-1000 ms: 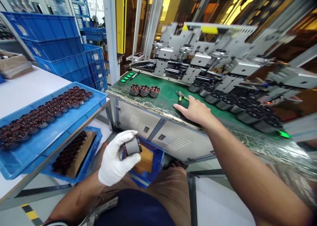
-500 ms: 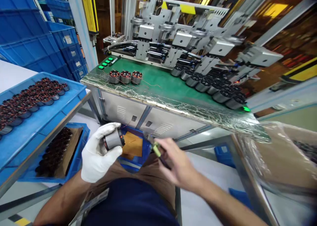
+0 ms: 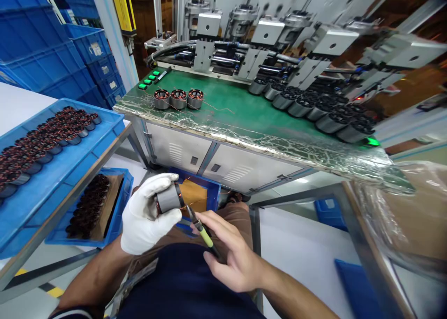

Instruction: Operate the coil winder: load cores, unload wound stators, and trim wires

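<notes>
Lower centre, the right hand (image 3: 233, 254) hides part of the pliers (image 3: 205, 236); the left edge crops the blue tray (image 3: 75, 156)!

Stacked blue crates (image 3: 31, 44) stand at left beside a white post (image 3: 117, 44) bearing a yellow bar (image 3: 122, 7). Closed, vented cabinet doors (image 3: 254, 163) front the bench. Clear plastic sheeting (image 3: 380, 202) noted at right; yellow-and-black floor tape (image 3: 54, 291), lower left.
</notes>
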Tool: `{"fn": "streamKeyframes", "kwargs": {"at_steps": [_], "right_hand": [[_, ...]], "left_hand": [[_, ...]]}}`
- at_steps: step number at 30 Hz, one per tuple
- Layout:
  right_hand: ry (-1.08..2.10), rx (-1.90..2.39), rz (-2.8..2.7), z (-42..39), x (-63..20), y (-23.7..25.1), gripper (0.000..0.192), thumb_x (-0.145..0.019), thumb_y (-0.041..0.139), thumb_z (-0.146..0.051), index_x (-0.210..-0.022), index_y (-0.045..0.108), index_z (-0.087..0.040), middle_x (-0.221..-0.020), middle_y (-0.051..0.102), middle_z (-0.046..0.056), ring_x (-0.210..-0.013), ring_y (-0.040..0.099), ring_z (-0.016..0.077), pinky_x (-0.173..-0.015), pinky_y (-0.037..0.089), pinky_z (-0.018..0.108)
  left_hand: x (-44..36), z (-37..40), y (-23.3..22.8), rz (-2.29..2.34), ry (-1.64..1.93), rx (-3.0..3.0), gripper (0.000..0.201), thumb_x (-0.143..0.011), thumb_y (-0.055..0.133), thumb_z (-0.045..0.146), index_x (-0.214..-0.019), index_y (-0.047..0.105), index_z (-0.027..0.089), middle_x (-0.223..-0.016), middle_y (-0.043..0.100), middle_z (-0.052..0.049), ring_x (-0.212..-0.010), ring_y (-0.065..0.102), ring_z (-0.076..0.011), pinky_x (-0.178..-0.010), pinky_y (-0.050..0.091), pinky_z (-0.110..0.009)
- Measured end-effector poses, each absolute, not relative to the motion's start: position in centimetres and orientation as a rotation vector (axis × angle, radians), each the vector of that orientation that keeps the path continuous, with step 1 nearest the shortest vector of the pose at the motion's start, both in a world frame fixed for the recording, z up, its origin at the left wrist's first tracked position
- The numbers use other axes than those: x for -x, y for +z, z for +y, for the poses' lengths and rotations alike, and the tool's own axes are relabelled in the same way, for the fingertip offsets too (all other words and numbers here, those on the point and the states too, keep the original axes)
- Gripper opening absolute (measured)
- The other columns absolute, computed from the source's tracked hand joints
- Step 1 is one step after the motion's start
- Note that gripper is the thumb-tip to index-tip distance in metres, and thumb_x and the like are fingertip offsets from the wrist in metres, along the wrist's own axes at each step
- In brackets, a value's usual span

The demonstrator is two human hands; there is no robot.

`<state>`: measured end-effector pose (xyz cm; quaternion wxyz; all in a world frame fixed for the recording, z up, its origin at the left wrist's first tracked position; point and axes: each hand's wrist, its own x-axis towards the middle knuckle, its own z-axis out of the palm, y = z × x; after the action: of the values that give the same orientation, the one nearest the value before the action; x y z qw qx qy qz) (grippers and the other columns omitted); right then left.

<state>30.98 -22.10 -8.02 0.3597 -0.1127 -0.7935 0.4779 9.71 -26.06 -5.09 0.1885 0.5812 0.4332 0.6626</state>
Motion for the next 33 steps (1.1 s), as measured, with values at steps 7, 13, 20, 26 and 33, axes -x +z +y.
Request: {"fn": "streamKeyframes", "kwargs": {"at_steps": [7,13,20,26,33], "right_hand": [[1.325,0.346,-1.938,-22.2,-31.0,-8.8,0.060,-0.084,0.049,-0.008,-0.143,0.045,-0.021,-0.092,0.061,0.007,-0.078,0.061,0.0154,-0.071,0.056,0.027],[1.300,0.355,-2.079,-21.6,-31.4,-7.2,0.077,-0.070,0.052,-0.011,-0.146,0.039,-0.018,-0.118,0.061,0.013,-0.109,0.060,0.0235,-0.097,0.053,0.040],[1.264,0.357,-1.998,-21.6,-30.8,-7.7,0.070,-0.074,0.051,-0.008,-0.142,0.047,-0.021,-0.098,0.063,0.008,-0.086,0.061,0.0187,-0.079,0.056,0.032],[1.371,0.509,-2.108,-20.9,-31.4,-8.5,0.061,-0.084,0.053,-0.012,-0.143,0.046,-0.024,-0.107,0.063,0.008,-0.087,0.066,0.0170,-0.078,0.057,0.029],[0.400,0.638,-2.378,-11.5,-36.5,-3.6,0.053,-0.093,0.056,-0.030,-0.145,0.048,-0.024,-0.124,0.063,0.010,-0.109,0.065,0.0230,-0.096,0.050,0.030]], "left_hand": [[-9.3,-26.0,-5.4,1.193,1.806,-1.697,0.053,-0.074,0.081,0.013,-0.123,0.065,0.021,-0.124,0.068,-0.016,-0.115,0.068,-0.0273,-0.093,0.061,-0.039],[-8.8,-26.3,-5.8,1.164,1.697,-1.836,0.062,-0.073,0.080,0.011,-0.131,0.061,0.025,-0.128,0.065,-0.015,-0.118,0.066,-0.0272,-0.093,0.060,-0.040],[-8.2,-26.4,-6.2,1.178,1.579,-1.971,0.066,-0.074,0.080,0.013,-0.134,0.057,0.025,-0.131,0.063,-0.017,-0.118,0.065,-0.0278,-0.093,0.060,-0.040],[-7.7,-27.4,-7.4,1.327,1.526,-1.967,0.057,-0.076,0.078,0.016,-0.129,0.058,0.024,-0.128,0.064,-0.017,-0.116,0.065,-0.0276,-0.092,0.059,-0.038],[3.9,-26.8,-3.1,2.450,1.163,-1.824,0.043,-0.081,0.071,0.041,-0.118,0.065,0.020,-0.117,0.069,-0.008,-0.109,0.066,-0.0246,-0.101,0.051,-0.038]]}}
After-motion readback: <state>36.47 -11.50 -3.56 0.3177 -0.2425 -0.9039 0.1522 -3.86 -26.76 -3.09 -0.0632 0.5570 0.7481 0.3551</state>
